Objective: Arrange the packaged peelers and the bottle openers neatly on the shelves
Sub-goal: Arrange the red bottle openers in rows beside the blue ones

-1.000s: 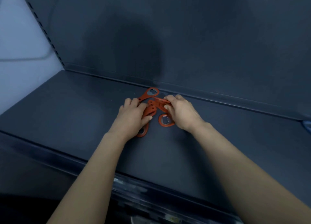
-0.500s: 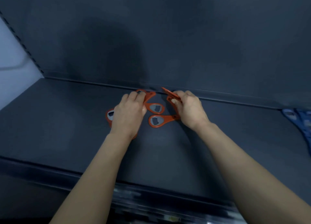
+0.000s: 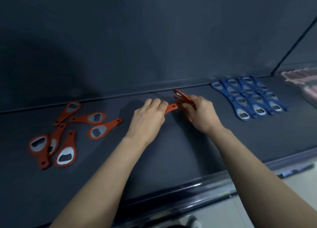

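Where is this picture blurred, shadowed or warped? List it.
Head view: a broad soft shadow darkens the back panel at left; head view, far right: the pink items smear out of focus; head view: the wide lens slants the shelf edges; the orange bottle openers at left look sharp, their metal dully shining.

Dim, bluish, lit from behind. Big soft shadow on back panel (image 3: 56, 61), 10 o'clock. Glint on orange bottle openers (image 3: 66, 156) at 8. Edges bend; pink pile (image 3: 303, 83) at 3 blurry.
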